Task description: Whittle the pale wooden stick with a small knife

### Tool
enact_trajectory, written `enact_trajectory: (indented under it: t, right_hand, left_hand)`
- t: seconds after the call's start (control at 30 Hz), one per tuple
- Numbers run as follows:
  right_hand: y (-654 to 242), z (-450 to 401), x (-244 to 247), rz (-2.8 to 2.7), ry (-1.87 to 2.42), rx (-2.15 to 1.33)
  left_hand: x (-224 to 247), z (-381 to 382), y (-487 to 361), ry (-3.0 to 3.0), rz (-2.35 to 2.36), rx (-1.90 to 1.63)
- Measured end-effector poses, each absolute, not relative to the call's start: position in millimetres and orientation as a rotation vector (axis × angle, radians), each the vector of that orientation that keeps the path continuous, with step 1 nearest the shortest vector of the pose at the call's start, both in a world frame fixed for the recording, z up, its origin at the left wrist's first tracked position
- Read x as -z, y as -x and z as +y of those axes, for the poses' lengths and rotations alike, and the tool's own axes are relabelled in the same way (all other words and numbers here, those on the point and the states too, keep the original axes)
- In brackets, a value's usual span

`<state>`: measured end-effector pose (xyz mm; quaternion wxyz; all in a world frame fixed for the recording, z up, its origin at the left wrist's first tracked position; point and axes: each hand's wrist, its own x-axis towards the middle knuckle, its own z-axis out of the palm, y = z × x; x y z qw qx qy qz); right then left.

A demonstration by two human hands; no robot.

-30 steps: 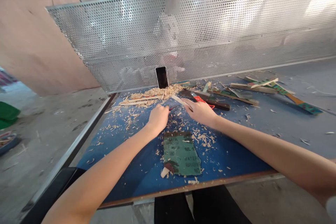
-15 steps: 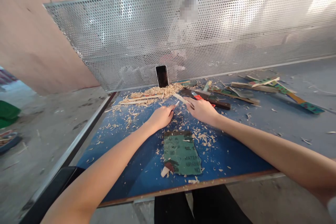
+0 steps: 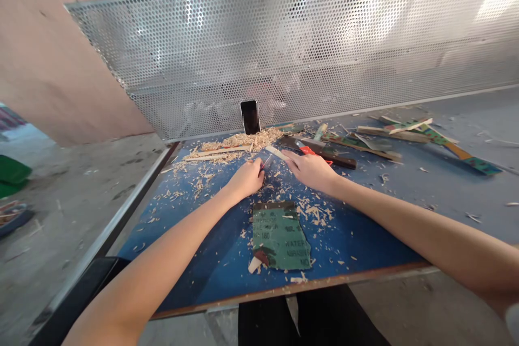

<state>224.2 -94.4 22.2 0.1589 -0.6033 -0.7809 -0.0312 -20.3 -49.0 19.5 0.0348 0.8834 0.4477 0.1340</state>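
My left hand [image 3: 247, 177] is closed around the handle of a small knife, whose thin blade [image 3: 267, 160] points up and to the right. In my right hand [image 3: 313, 172] a pale wooden strip [image 3: 276, 152] is gripped, its end sticking out toward the left. The blade sits just left of the strip, a small gap apart as far as I can see. Below both hands, a torn green sheet of sandpaper [image 3: 281, 238] lies printed side up. A red-handled tool [image 3: 305, 148] rests just behind my right hand, partly hidden by it.
Wood shavings [image 3: 243, 140] are heaped before a propped phone [image 3: 250, 118]. A perforated metal screen [image 3: 284, 48] stands behind. A dark wooden handle [image 3: 344, 162] and painted wood pieces [image 3: 446, 146] lie to the right. The blue tabletop's [image 3: 194, 275] edge is nearest me.
My left hand has drawn back slightly to the left with the knife, away from the strip. My right hand has barely moved; the strip's end now lies slightly farther left.
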Motion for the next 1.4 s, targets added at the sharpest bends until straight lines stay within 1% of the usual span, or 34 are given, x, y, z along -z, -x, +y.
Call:
enact_trajectory:
  t: [0.47,0.77,1.1,1.4]
  right_hand:
    - [-223.3,-97.1,-26.9,-2.226,1.769,0.079]
    - [-227.3,-92.5,-21.7,-2.29,1.669,0.082]
    - [-223.8,-90.7,-10.9,-2.421,1.616,0.146]
    - [-222.7,-90.0,-12.3,-2.427,1.699,0.139]
  left_hand:
    - [-14.2,-44.9,22.1,-2.697,1.343,-0.482]
    - [-26.0,-51.2,22.9,-2.802,1.44,-0.375]
    - [-21.5,-43.4,26.5,-2.749,1.373,-0.479]
    - [-21.4,-46.1,24.9,-2.71,1.351,-0.517]
